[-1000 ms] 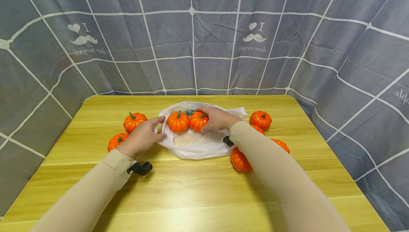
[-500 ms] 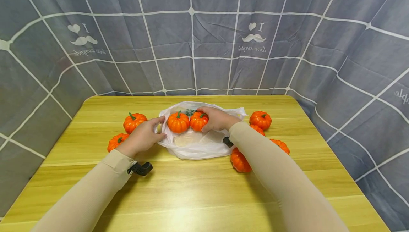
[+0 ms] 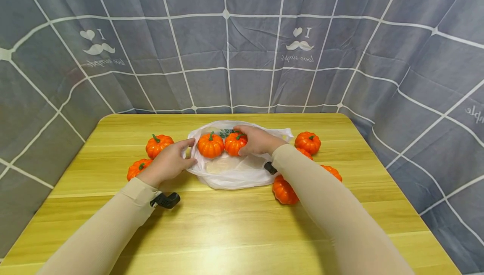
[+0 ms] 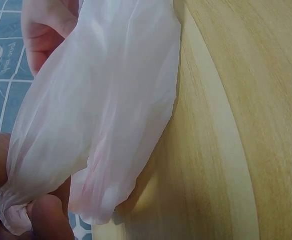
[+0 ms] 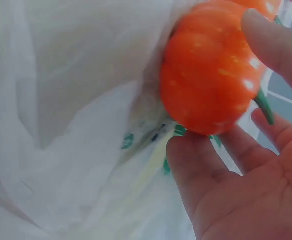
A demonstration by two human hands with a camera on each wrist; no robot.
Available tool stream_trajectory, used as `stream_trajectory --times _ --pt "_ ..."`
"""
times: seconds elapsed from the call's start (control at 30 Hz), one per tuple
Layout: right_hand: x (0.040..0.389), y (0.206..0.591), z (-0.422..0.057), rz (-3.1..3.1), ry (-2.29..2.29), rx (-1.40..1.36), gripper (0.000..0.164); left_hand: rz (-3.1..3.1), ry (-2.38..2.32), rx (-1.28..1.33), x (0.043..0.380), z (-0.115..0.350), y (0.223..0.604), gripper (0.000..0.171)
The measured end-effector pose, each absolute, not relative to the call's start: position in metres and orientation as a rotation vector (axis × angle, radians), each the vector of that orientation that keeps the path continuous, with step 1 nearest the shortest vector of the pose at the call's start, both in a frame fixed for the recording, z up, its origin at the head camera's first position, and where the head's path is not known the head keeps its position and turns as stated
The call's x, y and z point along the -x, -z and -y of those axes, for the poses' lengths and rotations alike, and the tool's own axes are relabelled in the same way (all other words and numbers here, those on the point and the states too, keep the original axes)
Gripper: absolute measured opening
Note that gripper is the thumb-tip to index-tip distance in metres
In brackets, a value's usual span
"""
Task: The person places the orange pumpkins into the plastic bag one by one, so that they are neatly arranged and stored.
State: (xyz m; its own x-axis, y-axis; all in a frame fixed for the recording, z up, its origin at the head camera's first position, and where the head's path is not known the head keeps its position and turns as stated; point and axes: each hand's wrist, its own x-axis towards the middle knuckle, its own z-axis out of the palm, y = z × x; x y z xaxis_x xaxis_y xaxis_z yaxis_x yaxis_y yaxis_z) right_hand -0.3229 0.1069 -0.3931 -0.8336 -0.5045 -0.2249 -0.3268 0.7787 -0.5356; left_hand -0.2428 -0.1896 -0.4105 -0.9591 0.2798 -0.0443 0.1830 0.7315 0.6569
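Note:
A white plastic bag (image 3: 236,180) lies with its mouth spread at the middle of the table. Inside it, toward the left, sits a small orange pumpkin (image 3: 210,146) with a green stem. My right hand (image 3: 261,141) reaches into the bag and holds a second pumpkin (image 5: 206,75), thumb on one side and fingertips on the other, right beside the first. At the bag's left edge, my left hand (image 3: 172,162) pinches the plastic; in the left wrist view the bag (image 4: 100,100) bunches up between the fingers. Green print shows on the bag near the right fingertips.
Two pumpkins, one behind (image 3: 159,145) and one nearer (image 3: 138,168), stand left of the bag by my left hand. Several more lie to the right, including one at the back (image 3: 308,142) and one in front (image 3: 284,191), some partly behind my right sleeve. A grey checked curtain (image 3: 249,48) surrounds the wooden table (image 3: 211,233).

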Motion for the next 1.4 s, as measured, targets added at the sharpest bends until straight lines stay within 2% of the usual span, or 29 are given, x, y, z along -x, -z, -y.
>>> stream_trajectory --times 0.57,0.77,0.93,1.13,1.4 --pt "0.302 0.340 -0.134 -2.576 0.879 0.651 0.090 -2.782 -1.040 -0.375 0.242 0.187 0.406 0.069" --pt "0.291 0.315 -0.156 -2.654 0.935 0.717 0.082 -2.781 -1.043 -0.370 0.242 0.186 0.407 0.070" --pt "0.287 0.300 -0.181 -2.745 0.929 0.652 0.077 -2.775 -1.047 -0.366 0.242 0.186 0.408 0.070" --pt "0.287 0.296 -0.216 -2.818 0.888 0.530 0.075 -2.769 -1.062 -0.364 0.241 0.186 0.408 0.070" --pt "0.293 0.311 -0.263 -2.855 0.827 0.417 0.075 -2.779 -1.038 -0.377 0.241 0.185 0.408 0.069"
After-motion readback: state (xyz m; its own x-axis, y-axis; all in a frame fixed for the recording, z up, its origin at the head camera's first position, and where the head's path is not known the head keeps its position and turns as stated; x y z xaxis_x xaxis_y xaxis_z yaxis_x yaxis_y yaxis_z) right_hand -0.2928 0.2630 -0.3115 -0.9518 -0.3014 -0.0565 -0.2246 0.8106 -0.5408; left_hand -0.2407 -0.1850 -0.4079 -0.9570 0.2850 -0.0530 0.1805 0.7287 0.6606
